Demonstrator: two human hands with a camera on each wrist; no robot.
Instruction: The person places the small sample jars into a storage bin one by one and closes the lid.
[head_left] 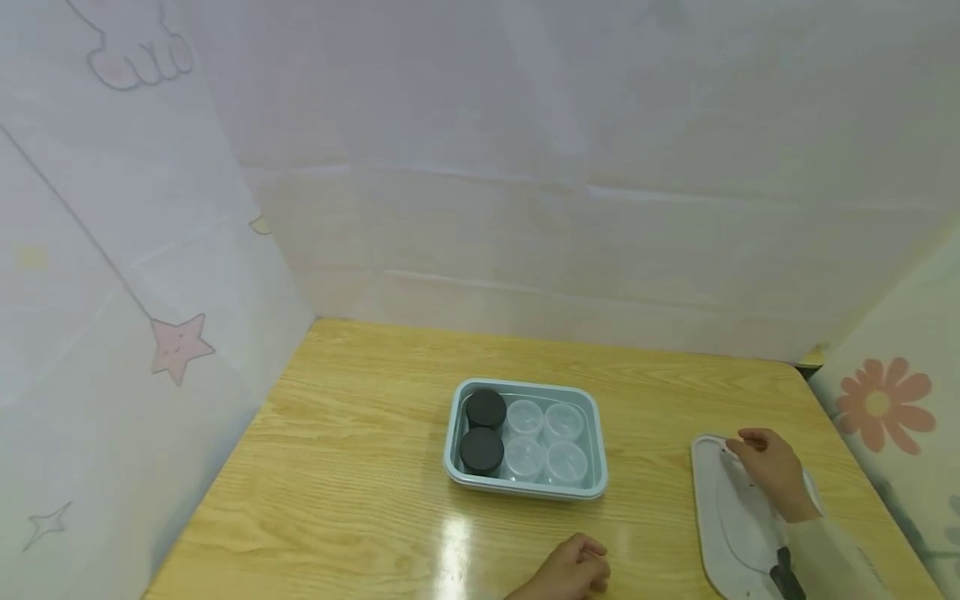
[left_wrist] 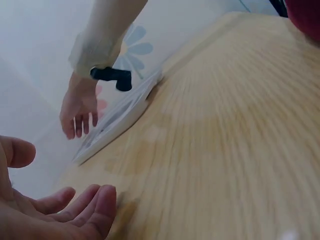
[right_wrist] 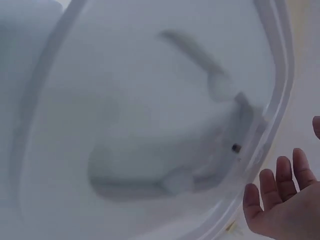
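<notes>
My right hand (head_left: 772,471) is over a white tray (head_left: 708,533) at the right of the table. In the right wrist view its fingers (right_wrist: 284,180) are spread and loosely bent beside the tray's rim, holding nothing. A small dark speck (right_wrist: 236,148) lies on the tray near that rim; I cannot tell what it is. My left hand (head_left: 570,571) is low over the table's front, fingers loosely curled and nothing in them. The left wrist view shows a gap between its thumb and fingers (left_wrist: 102,205).
A pale blue plastic basin (head_left: 525,492) stands mid-table. Inside it are two black-lidded jars (head_left: 482,450) on the left and several clear-lidded cups (head_left: 566,462) on the right. White printed sheets (head_left: 525,208) hang behind and at both sides of the wooden table (head_left: 337,467).
</notes>
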